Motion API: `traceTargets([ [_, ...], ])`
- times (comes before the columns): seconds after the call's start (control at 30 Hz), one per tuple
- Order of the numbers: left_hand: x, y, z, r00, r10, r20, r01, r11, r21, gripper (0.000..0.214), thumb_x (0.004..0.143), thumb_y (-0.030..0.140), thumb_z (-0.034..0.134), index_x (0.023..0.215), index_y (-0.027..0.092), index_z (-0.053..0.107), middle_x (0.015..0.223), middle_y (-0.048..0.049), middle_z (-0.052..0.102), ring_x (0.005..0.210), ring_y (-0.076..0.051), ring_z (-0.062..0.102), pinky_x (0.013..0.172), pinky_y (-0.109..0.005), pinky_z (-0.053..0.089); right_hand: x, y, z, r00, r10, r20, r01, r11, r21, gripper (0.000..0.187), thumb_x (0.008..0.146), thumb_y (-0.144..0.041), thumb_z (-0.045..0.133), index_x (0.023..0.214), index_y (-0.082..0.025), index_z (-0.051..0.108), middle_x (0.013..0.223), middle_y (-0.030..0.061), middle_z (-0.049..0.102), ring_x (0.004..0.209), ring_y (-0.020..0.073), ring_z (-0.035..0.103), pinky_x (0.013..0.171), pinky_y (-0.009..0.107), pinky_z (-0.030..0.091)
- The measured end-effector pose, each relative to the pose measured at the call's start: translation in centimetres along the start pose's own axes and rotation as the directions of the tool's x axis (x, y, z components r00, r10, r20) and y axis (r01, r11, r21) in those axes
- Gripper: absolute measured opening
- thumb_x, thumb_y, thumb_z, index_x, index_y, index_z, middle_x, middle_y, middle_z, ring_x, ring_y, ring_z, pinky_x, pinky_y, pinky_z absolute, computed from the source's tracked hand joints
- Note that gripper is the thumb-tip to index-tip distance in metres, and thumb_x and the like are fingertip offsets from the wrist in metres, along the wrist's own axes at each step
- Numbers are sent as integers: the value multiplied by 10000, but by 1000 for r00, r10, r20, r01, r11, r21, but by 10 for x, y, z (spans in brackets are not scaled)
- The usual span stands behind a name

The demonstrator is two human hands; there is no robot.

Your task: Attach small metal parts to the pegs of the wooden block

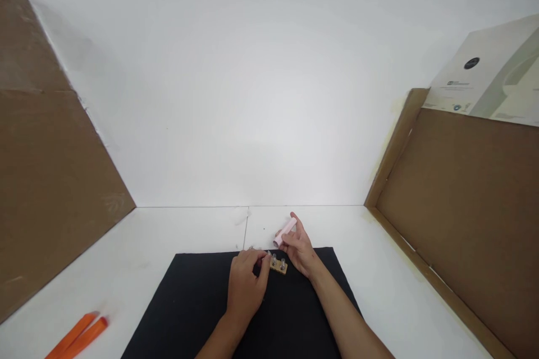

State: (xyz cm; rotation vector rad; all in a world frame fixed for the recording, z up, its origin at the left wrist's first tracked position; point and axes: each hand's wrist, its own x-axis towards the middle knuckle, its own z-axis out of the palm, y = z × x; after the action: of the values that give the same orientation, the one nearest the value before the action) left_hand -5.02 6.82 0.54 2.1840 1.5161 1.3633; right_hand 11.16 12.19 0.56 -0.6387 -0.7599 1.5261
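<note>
Two hands: left hand (249, 274) and right hand (298, 244), both bare, at the far edge of the mat (197, 297).
Mat: black, matte, flat; wider at its near side as seen.
Block: small, tan, rectangular block (278, 269), on or just above the mat near its far edge; material cannot be told.
Cylinders: clear, glossy cylinders (283, 263) standing upright on the block.
Left fingers: thumb and index close together at the block's left end; cannot tell whether they clamp block or cylinder.
Tube: pale pink, smooth, straight tube (286, 232), tilted, just beyond the mat's far edge.
Right fingers: clamped around the tube, thumb across it.
Handles: two orange, elongated handles (80, 336), left of the mat.
Cardboard: brown, flat cardboard (463, 196), well right of the mat.
</note>
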Motion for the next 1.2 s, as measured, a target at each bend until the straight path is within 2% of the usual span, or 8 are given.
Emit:
traceTargets([
  [0.13,0,1,-1,1000,-2,4,2,1000,-2,227,937,322,486,815,205,637,740,-27,641,719,-186,579,704,-323,411,-1,-3,3,1000,-12,-8,12,1000,-12,895,640,-131,768,1363,-266,259,710,-45,653,602,143,621,564,250,469],
  [0.43,0,1,0,1000,-6,-3,6,1000,1,213,930,310,500,821,207,650,745,-20,648,724,-185,586,713,-318,417,1,1,-1,1000,-29,3,29,999,-29,814,626,-145,790,1288,-264,333,714,-32,668,602,158,633,555,249,481],
  [0.67,0,2,-1,1000,-9,-2,9,1000,-4,221,942,305,477,851,208,653,796,-35,666,762,-193,597,731,-323,425,2,1,0,999,-41,-33,39,998,-50,799,632,-140,771,1281,-256,318,712,-37,671,591,134,615,555,230,461],
  [0.83,-1,1,-1,1000,-12,5,12,1000,-5,229,945,309,474,843,207,652,789,-34,664,756,-192,596,725,-324,428,1,-1,1,1000,-16,10,17,999,-43,781,630,-143,764,1269,-254,330,690,-50,654,581,150,621,575,270,481],
  [1.0,0,1,0,1000,-13,-2,13,1000,-4,238,946,315,471,835,203,649,789,-37,664,757,-190,596,723,-325,434,1,0,1,999,-24,-40,23,999,-24,778,605,-135,777,1248,-243,352,687,-43,656,584,154,623,572,264,477],
  [1.2,0,1,-1,1000,-5,-1,5,1000,4,241,948,313,470,834,201,650,783,-41,666,754,-189,593,720,-331,436,2,1,0,999,-27,-23,26,999,-36,769,624,-126,768,1253,-253,344,718,-37,672,602,159,636,581,270,478],
])
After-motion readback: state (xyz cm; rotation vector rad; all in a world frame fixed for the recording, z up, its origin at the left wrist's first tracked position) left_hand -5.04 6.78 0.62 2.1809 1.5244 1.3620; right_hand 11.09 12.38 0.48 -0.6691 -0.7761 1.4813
